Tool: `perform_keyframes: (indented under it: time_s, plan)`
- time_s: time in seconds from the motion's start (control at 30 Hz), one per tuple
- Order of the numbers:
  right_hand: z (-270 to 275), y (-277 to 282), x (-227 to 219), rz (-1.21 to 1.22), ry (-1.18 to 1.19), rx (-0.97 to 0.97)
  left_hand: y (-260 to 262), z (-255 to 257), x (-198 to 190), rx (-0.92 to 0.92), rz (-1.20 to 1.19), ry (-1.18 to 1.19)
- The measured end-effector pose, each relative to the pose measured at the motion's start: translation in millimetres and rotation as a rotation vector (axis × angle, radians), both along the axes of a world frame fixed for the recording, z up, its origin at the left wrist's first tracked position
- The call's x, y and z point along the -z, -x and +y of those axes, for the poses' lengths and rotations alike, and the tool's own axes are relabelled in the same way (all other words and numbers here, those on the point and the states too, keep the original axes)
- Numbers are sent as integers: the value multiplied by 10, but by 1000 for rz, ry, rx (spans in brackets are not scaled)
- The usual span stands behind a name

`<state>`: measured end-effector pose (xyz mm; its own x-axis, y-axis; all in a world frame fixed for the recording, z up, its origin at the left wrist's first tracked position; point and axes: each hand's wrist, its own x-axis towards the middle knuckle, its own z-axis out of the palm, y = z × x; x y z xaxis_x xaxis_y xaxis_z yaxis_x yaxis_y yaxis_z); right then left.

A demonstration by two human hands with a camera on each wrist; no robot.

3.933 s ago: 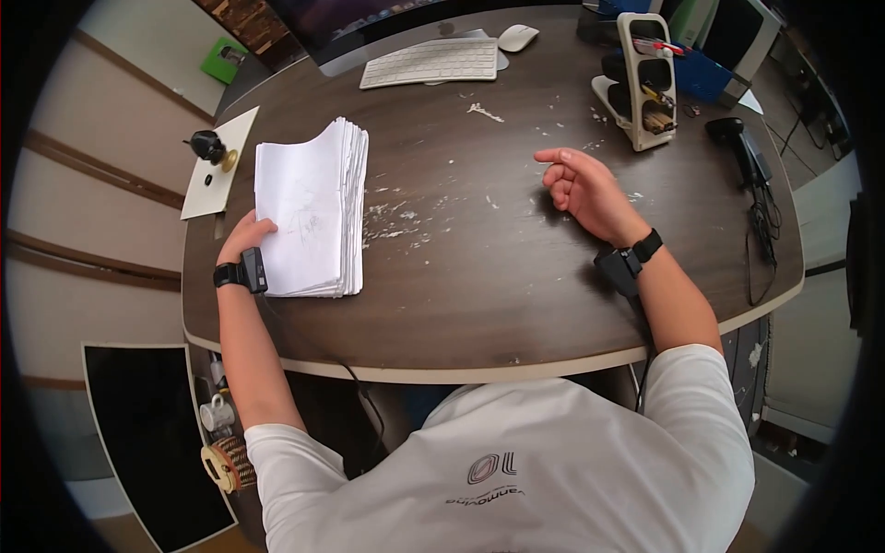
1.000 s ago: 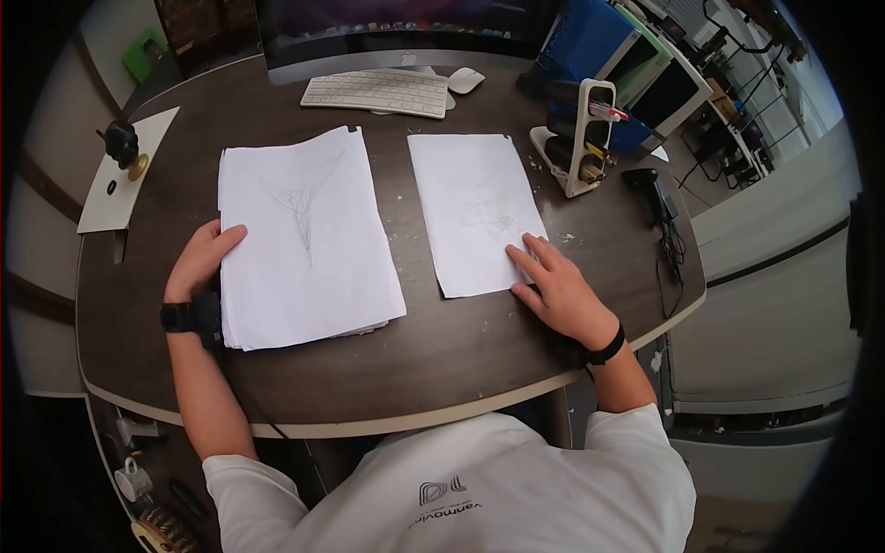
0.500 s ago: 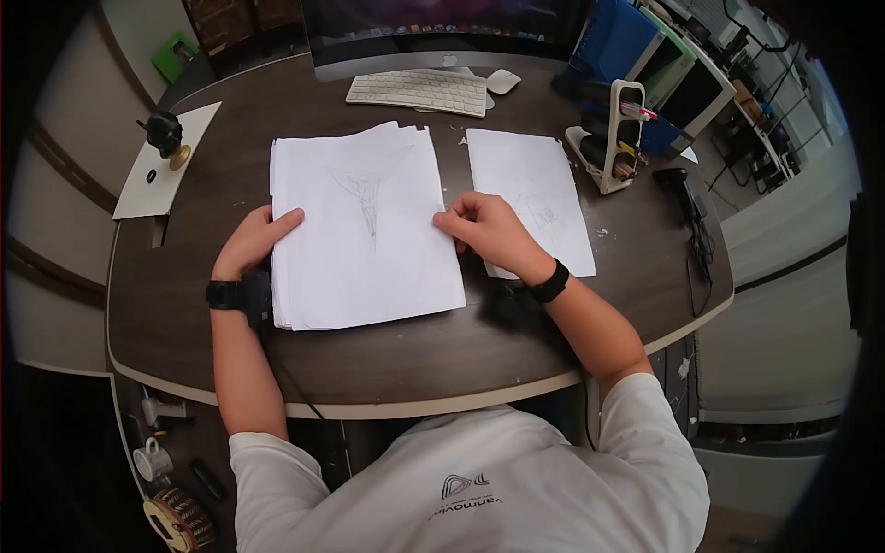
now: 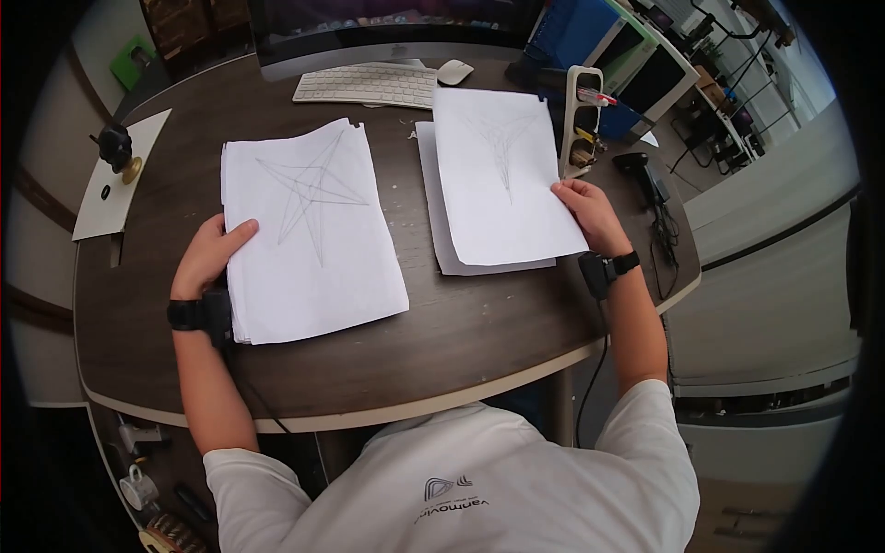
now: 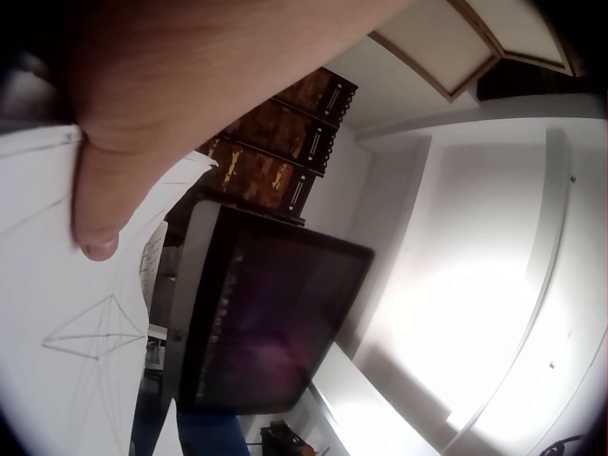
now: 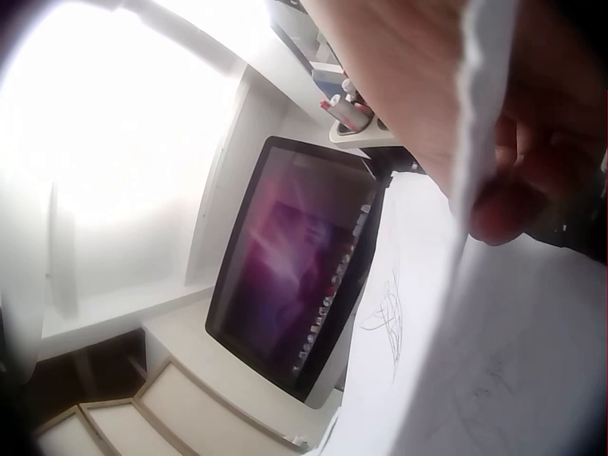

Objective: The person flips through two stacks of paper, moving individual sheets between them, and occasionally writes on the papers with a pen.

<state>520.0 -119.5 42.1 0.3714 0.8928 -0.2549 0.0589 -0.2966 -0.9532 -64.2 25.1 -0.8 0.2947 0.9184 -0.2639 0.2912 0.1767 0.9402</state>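
Observation:
My left hand grips the left edge of a thick stack of white paper, thumb on top. A star of crossing pencil lines shows on the stack's top page. At the right, my right hand pinches the right edge of a loose sheet with a narrow pencil sketch. That sheet overlaps another sheet, whose left and lower margins show beneath it. In the left wrist view my left thumb lies across the drawn page. The right wrist view shows the pinched sheet edge-on beside my fingertips.
A keyboard, a mouse and a monitor stand at the back. A pen holder is close behind the right sheets, with a corded black handheld device beyond it. A white board with a black object lies at left.
My right hand has taken the top sheet from the stack and carried it right, over the sheet lying there. A different drawing now tops the stack. My left hand keeps its grip.

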Motion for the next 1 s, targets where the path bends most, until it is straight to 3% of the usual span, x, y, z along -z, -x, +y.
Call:
perform_keyframes:
  time_s: [0.07, 0.27, 0.33, 0.4, 0.43, 0.5, 0.53, 0.6, 0.67, 0.83, 0.93, 1.0]
  plan:
    - [9, 9, 106, -25, 12, 7, -17, -19, -29, -2, 13, -4]
    - [127, -13, 379, -487, 30, -75, -28, -28, -38, 2, 34, -12]
    - [139, -25, 407, -526, 12, -92, -26, -11, -30, -3, 34, -16]
    - [119, -1, 419, -781, -78, -93, -18, -15, -12, -1, 14, -20]
    - [69, 126, 295, -782, -79, -101, -25, -31, -24, -9, 13, -18]
    - [-80, 441, -42, -1368, -5, -165, -59, -67, -96, -18, 45, -13]
    - [-94, 642, -163, -1360, -12, -174, -63, -75, -104, -28, 52, -11]
    - [-64, 1138, -339, -1190, -187, -394, -90, -72, -83, -12, 30, -31]
    - [29, 1634, -432, -780, -97, -618, -140, -93, -104, -37, 101, -33]
    - [581, 2187, -173, -547, -28, -651, -137, -56, -43, -72, 140, -42]
    - [659, 2078, 89, -542, -213, -549, -118, -83, -80, -67, 107, -34]
    - [599, 1830, 141, -510, -211, -451, -170, -90, -85, -43, 78, -30]
